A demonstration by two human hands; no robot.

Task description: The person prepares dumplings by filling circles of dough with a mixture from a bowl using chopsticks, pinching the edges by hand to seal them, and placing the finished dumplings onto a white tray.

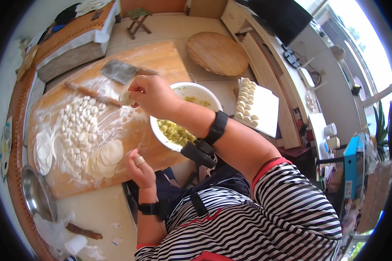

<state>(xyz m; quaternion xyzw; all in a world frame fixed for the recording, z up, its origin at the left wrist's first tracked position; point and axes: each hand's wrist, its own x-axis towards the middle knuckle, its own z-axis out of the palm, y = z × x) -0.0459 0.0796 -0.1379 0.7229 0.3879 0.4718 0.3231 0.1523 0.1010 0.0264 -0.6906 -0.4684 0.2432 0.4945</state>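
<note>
My right hand (154, 95) reaches across the wooden board and pinches a small pale piece of dough (125, 98) between thumb and fingers, above the end of a rolling pin (91, 94). My left hand (142, 170) hovers by the board's near edge, fingers loosely bent and apart, with nothing visible in it. Left of it lies a fanned stack of flat round dough wrappers (104, 158). Behind them many small dough pieces (80, 124) are scattered in flour. A white bowl (213, 95) of chopped green and yellow filling (174, 132) stands beneath my right forearm.
A wide cleaver (119, 71) lies on the far part of the board (161, 54). At the right, rows of dumplings (247, 98) sit on a white tray (268, 108). A flour-filled dish (43, 152) and a steel basin (37, 191) are at the left. A round wooden board (217, 53) stands farther back.
</note>
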